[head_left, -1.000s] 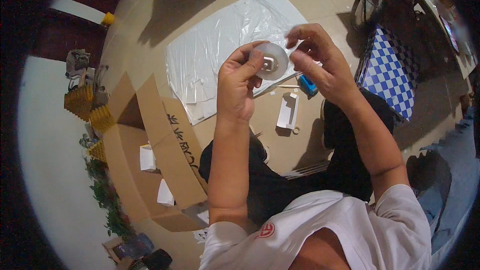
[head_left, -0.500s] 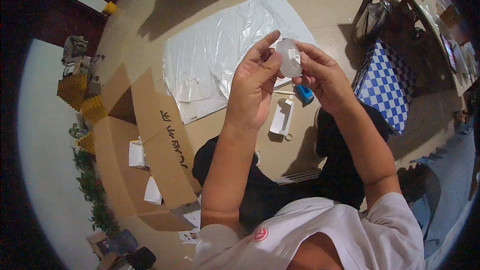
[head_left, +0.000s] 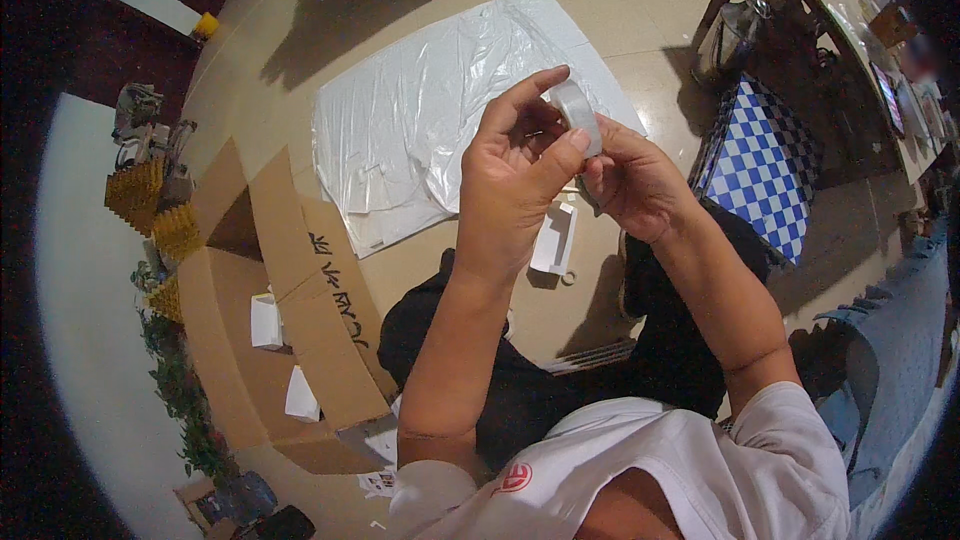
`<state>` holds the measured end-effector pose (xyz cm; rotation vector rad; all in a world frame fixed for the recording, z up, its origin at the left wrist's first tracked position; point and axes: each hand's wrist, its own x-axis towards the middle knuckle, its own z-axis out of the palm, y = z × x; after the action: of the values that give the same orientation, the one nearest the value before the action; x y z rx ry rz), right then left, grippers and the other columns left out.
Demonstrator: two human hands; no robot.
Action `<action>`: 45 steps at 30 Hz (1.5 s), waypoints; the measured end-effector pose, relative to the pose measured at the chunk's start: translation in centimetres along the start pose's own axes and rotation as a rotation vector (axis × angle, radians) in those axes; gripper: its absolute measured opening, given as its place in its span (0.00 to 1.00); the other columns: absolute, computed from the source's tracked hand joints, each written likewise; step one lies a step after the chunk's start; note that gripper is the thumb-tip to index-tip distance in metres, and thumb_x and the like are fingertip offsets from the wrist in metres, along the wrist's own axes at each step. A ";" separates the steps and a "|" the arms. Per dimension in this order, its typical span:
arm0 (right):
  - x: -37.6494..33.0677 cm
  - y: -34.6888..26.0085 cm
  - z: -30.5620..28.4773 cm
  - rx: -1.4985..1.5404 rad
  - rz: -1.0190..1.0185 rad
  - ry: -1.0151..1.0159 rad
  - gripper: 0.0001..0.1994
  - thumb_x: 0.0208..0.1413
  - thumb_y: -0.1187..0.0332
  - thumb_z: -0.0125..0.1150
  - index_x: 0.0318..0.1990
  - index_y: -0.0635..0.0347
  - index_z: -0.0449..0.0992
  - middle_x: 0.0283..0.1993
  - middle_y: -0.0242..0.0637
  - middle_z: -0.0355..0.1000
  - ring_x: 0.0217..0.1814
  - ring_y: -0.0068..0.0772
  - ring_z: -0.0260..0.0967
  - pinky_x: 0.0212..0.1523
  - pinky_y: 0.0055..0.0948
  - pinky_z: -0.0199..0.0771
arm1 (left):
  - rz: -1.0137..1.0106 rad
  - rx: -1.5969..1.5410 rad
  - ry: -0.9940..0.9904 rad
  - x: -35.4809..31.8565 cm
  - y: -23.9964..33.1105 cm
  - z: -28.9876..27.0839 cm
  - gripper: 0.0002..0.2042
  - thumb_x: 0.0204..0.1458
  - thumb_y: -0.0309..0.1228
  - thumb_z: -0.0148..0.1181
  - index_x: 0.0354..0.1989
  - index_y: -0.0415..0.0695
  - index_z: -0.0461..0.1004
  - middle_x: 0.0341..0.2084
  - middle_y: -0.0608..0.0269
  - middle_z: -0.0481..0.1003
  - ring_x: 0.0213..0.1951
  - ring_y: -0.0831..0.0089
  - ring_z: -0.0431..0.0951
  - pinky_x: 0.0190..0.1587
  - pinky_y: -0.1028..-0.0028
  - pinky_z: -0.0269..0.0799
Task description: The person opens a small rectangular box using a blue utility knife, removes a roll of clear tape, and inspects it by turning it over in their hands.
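Your left hand [head_left: 508, 170] pinches the pale roll [head_left: 577, 118], held up by the white board's [head_left: 410, 105] near right corner; I can't tell if your right hand [head_left: 645, 185] grips too. Loose pinching could drop it.

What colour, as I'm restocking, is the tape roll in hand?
The tape roll is whitish grey, seen best in the head view.

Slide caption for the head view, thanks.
Left hand and right hand hold a pale round object; a plastic-covered panel lies beyond them.
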<state>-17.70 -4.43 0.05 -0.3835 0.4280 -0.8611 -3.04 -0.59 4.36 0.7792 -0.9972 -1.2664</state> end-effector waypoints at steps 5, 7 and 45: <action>0.5 0.1 -0.4 0.074 0.052 0.038 0.12 0.60 0.68 0.56 0.47 0.64 0.69 0.38 0.36 0.71 0.34 0.19 0.74 0.31 0.07 0.80 | 0.013 0.041 0.003 0.1 -0.2 0.1 0.25 0.47 0.23 0.63 0.56 0.39 0.68 0.34 0.71 0.65 0.38 0.80 0.66 0.49 0.78 0.64; 0.4 0.0 0.0 0.119 0.065 0.044 0.11 0.59 0.69 0.56 0.47 0.65 0.69 0.37 0.37 0.71 0.33 0.21 0.74 0.31 0.08 0.81 | 0.005 0.044 -0.005 0.2 -0.3 0.0 0.25 0.47 0.23 0.63 0.57 0.39 0.68 0.34 0.71 0.65 0.39 0.80 0.66 0.49 0.77 0.64; 1.2 0.8 1.8 -0.645 -0.740 0.284 0.08 0.58 0.69 0.60 0.41 0.63 0.71 0.34 0.34 0.72 0.24 0.19 0.69 0.23 0.19 0.73 | -0.008 -0.109 0.056 0.7 -1.8 0.2 0.18 0.60 0.23 0.48 0.60 0.38 0.59 0.51 0.54 0.68 0.51 0.71 0.71 0.55 0.71 0.69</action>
<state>-15.52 -4.63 0.94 -1.0627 0.8573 -1.5021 -3.95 -1.53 2.91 0.7311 -0.8738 -1.2876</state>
